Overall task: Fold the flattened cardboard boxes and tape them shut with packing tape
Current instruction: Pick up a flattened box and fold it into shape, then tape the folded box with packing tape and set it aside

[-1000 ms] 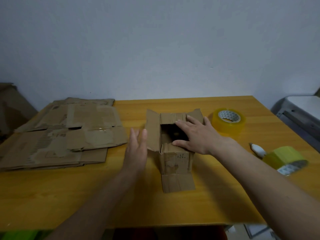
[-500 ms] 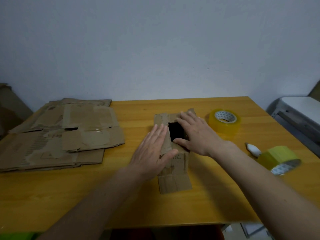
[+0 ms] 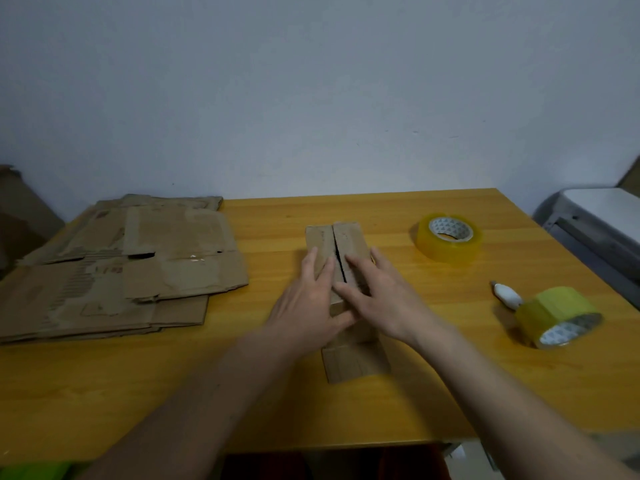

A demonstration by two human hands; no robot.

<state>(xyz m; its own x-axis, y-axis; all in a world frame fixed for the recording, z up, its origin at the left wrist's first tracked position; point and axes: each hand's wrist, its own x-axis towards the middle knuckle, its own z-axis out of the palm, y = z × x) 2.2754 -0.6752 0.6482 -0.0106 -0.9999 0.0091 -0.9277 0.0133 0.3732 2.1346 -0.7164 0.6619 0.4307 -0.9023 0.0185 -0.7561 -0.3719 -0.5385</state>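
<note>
The box (image 3: pixel 337 251) and flat stack (image 3: pixel 114 268) are matt, scuffed brown cardboard. The table (image 3: pixel 104 393) is smooth, faintly glossy wood. Both tape rolls (image 3: pixel 448 242) (image 3: pixel 557 315) are shiny yellowish plastic.

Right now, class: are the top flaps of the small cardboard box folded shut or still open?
Folded shut, untaped: the two top flaps meet at a dark seam, pressed down by the left hand and right hand.

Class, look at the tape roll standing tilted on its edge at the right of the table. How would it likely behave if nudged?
The tilted tape roll would probably roll or tip flat, since it rests on its curved rim. Its smooth, glossy side looks fairly slippery. It would likely keep its shape, being wound thick round a core. The pen beside it might stop it rolling that way.
</note>
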